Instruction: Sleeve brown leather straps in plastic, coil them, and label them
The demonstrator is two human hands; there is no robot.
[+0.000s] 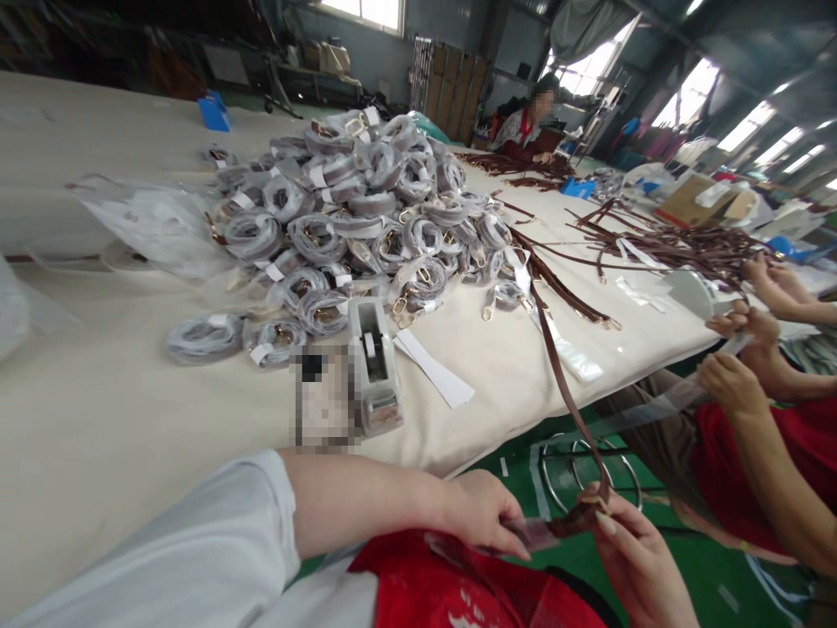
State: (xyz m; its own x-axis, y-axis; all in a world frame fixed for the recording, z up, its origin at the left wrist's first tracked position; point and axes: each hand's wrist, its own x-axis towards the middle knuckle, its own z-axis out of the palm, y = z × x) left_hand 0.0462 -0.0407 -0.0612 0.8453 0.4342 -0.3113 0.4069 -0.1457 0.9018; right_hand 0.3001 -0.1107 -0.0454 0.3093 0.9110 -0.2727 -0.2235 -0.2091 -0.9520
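Beside the desk (98,419), my left fingers (511,540) pinch clear film (537,533), my right fingers (618,535) the brown strap (563,381); sleeving seems in hand, the next move calling for even tension.

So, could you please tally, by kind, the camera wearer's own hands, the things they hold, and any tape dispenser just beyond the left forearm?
Hands: 2 (left hand, right hand)
Brown strap: 1
Clear plastic strip: 1
Tape dispenser: 1
Total: 5

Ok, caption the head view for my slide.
Left hand holding clear plastic, right hand a brown strap, beside a table piled with bagged, coiled straps.
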